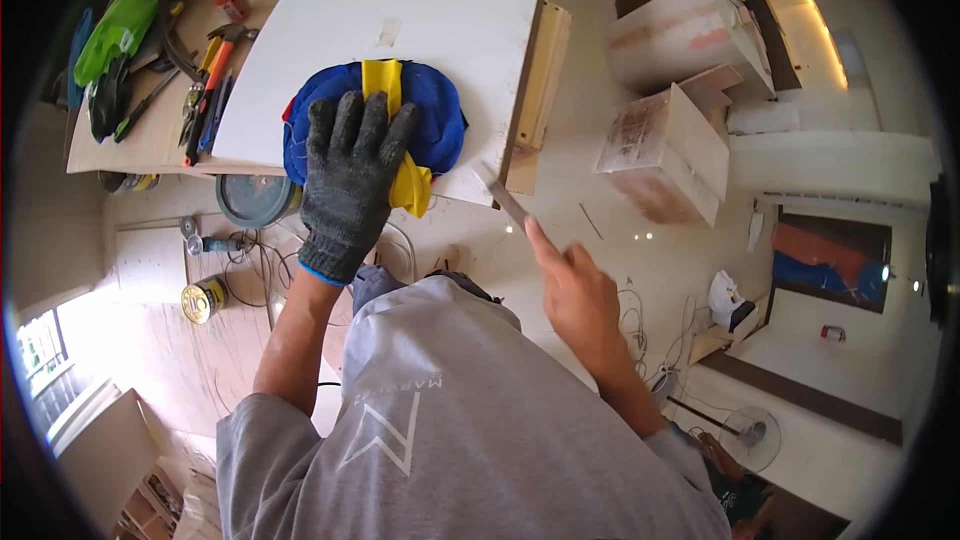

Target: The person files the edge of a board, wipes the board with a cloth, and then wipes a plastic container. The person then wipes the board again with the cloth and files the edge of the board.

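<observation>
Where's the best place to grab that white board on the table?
Probably the right-hand edge of the white board, coming in from the right. That edge juts past the table, so fingers could wrap under it. The gloved left hand presses a blue and yellow cloth near the front edge, and tools crowd the left side.
</observation>
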Motion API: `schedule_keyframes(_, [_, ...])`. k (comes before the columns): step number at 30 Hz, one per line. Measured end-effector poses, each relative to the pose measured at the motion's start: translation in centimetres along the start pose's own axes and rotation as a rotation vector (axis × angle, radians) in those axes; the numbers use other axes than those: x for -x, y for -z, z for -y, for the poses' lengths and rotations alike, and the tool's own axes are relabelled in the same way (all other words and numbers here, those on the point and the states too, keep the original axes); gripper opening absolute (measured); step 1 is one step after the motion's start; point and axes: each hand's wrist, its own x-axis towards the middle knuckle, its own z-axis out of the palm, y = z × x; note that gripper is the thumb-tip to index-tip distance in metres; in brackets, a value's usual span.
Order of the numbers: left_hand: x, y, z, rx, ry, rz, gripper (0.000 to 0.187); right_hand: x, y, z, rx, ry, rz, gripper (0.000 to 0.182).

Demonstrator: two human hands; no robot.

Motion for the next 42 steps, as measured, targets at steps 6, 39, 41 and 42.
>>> schedule_keyframes(6, [-0.2, 0.2, -0.3, 0.025, 0.020, 0.012, 0.067, -4.5, -1.7, -1.3, -0.007, -0.005, -0.108, 0.062])
schedule_keyframes(39, [-0.2, 0.4, 0.1, 0.058, 0.014, 0.023, 0.065, 0.4, -0.4, 1.3, -0.031, -0.003, -0.009, 0.060])
schedule_keyframes(41, [-0.2, 0.3, 0.2, 0.043, 0.016, 0.008, 0.065, 1.5, -0.1, 0.9, -0.014, -0.023, 0.063, 0.061])
schedule_keyframes(42, [0.0, 0.2, 0.2, 0.039, 0.006, 0.011, 0.065, 0.5, -0.5, 0.7, -0.024, 0.007, 0.021, 0.061])
